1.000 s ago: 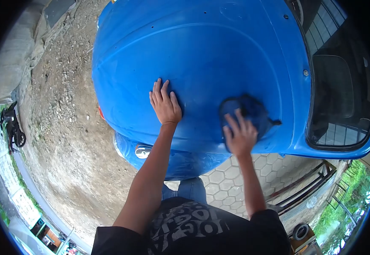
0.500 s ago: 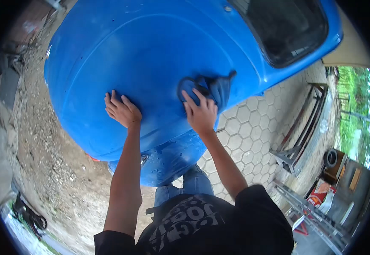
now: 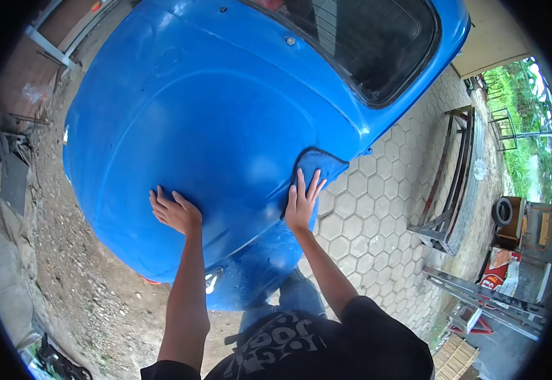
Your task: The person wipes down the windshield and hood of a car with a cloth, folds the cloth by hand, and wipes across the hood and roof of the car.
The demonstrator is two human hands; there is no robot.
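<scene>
A rounded blue car panel (image 3: 225,133) fills the middle of the view, with a glossy surface. My left hand (image 3: 178,212) rests palm down on its near left part, fingers spread and holding nothing. On the right edge of the panel lies a blue cloth with a dark border (image 3: 327,163). My right hand (image 3: 301,206) presses flat over this cloth with fingers stretched out; part of the cloth is hidden under the palm.
A dark car window (image 3: 377,50) sits beyond the panel. Hexagonal pavers (image 3: 365,209) cover the ground at right, gravelly dirt (image 3: 67,253) at left. A long bench-like frame (image 3: 450,183) stands right; a ladder-like metal frame (image 3: 479,297) lies at lower right.
My right hand has brought the cloth to the panel's right edge, where it now lies flatter instead of bunched. The view has shifted; my left hand stays on the panel.
</scene>
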